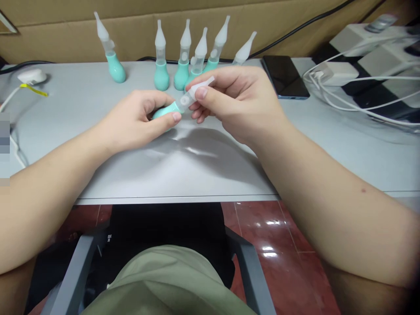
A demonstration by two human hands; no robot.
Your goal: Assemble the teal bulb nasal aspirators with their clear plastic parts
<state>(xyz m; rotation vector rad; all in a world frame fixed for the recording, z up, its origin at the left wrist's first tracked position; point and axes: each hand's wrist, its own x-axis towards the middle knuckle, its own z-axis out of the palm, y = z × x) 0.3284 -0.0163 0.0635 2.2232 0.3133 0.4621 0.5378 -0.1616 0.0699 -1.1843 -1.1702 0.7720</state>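
My left hand (139, 118) is wrapped round the teal bulb of a nasal aspirator (184, 101), thumb on top. With thumb and fingers, my right hand (229, 94) pinches the white tip of the same aspirator, which tilts up to the right above the table. Its clear middle section shows between my hands. Behind them several like aspirators stand upright, among them one (161, 76) with its whole teal bulb showing. Another aspirator (116, 68) stands apart at the left, leaning slightly. The rightmost one (243, 51) is partly hidden behind my right hand.
A dark phone (285, 76) lies on the grey table (328, 153) right of my right hand. White chargers (337, 73) and tangled cables are at the far right. A white plug-like piece (32, 76) lies at the far left. Cardboard (131, 39) lines the back edge.
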